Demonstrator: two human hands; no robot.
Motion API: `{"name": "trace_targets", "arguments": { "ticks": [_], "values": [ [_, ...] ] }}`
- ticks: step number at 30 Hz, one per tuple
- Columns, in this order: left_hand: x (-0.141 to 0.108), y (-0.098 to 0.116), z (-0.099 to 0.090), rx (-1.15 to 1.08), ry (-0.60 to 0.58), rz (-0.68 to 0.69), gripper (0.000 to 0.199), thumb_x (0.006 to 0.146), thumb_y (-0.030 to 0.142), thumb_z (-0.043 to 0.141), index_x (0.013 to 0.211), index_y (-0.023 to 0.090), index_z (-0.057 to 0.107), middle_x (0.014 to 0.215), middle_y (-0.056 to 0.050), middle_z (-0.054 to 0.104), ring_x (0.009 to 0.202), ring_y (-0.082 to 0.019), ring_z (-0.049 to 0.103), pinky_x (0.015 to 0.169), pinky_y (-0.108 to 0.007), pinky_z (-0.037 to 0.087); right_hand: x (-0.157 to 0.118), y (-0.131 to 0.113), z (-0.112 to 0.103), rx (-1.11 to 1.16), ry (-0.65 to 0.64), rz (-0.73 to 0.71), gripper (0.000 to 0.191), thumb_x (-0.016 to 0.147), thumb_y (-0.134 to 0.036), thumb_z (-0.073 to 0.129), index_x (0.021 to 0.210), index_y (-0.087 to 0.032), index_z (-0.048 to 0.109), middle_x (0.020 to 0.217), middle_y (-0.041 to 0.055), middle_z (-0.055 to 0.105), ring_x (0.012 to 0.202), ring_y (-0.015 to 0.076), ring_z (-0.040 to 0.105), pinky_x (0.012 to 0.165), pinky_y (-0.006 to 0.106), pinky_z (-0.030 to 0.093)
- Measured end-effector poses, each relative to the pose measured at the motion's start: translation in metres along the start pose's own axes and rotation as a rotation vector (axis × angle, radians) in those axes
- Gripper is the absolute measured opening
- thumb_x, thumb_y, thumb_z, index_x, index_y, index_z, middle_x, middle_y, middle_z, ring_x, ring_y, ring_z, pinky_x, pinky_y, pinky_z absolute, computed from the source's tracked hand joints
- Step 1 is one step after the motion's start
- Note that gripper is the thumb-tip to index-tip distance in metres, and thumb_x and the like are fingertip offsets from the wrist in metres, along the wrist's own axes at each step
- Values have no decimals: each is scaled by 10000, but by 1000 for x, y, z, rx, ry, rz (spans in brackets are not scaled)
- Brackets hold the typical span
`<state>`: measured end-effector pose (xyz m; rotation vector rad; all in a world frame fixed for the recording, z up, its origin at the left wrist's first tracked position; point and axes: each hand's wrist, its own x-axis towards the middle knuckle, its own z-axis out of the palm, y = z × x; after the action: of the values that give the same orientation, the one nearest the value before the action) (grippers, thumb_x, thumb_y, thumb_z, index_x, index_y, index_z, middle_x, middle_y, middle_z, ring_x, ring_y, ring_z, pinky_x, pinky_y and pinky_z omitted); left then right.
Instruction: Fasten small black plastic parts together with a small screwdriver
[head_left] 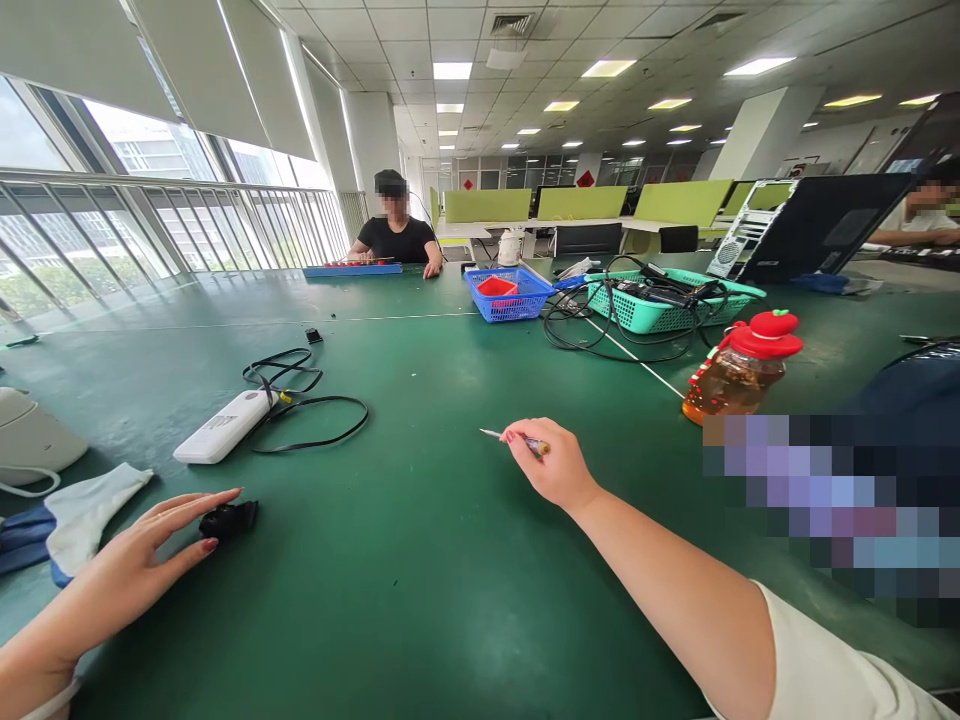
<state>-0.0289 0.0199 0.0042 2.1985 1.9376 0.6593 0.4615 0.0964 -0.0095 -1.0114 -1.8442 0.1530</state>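
Note:
My right hand (553, 462) is closed round a small screwdriver (537, 447), held just above the green table (420, 600). Its thin metal shaft points left and its amber, see-through handle shows between my fingers. At the lower left, my left hand (142, 560) has its fingers stretched out and its thumb apart. A small black object (231, 520) lies by those fingertips, partly covered by them; I cannot tell what kind it is. Behind it, a white power bank-like block (225, 428) lies beside a looped black cable (330, 401).
Blue-and-white gloves (90, 515) lie at the left edge. A blue basket (510, 305), a green basket (637, 318) of cables and a red-lidded bottle (739, 375) stand to the right. A person (394, 235) sits at the far end with a blue tray (352, 271).

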Motion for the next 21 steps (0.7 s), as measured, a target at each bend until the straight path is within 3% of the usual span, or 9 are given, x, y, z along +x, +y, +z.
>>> {"name": "trace_targets", "arguments": {
  "ticks": [6,9,12,16,18,21],
  "values": [
    [5,17,-1,142,72,-130,260,821,582,565,1047,487,650,1012,158,712,1001,-217,654,948,-428,525,0,-2,0,11,-3,-18,214,925,-263,493,796,-240,663,773,10,731,729,174,646,699,309,513],
    [11,51,0,137,41,-73,318,810,592,576,1058,413,665,1040,101,722,1001,-236,644,942,-425,519,0,-4,-1,22,-13,-26,211,924,-257,492,800,-241,662,760,7,724,713,171,637,692,309,512],
    [22,103,8,-19,-115,97,368,828,560,589,1090,315,674,1110,1,714,996,-248,644,892,-370,529,0,-4,0,35,-24,-25,212,922,-260,491,799,-241,662,756,7,721,712,171,630,697,312,509],
    [54,174,38,-182,-350,387,346,846,500,617,1098,269,665,1102,-44,694,991,-225,630,887,-331,509,0,-4,1,46,-82,28,206,922,-289,492,819,-244,665,785,15,724,739,182,637,710,320,504],
    [76,201,60,-164,-354,444,322,836,466,650,1090,268,661,1085,-42,692,1010,-227,618,911,-345,492,1,-4,2,56,-134,80,195,920,-309,496,849,-247,667,827,18,728,770,186,648,715,316,502],
    [109,228,94,-77,-270,455,272,846,389,657,1088,264,653,1064,-40,706,1018,-246,617,955,-396,460,3,-2,3,52,-182,155,192,920,-329,496,883,-252,668,883,21,726,811,190,654,739,315,500]
  ]
}}
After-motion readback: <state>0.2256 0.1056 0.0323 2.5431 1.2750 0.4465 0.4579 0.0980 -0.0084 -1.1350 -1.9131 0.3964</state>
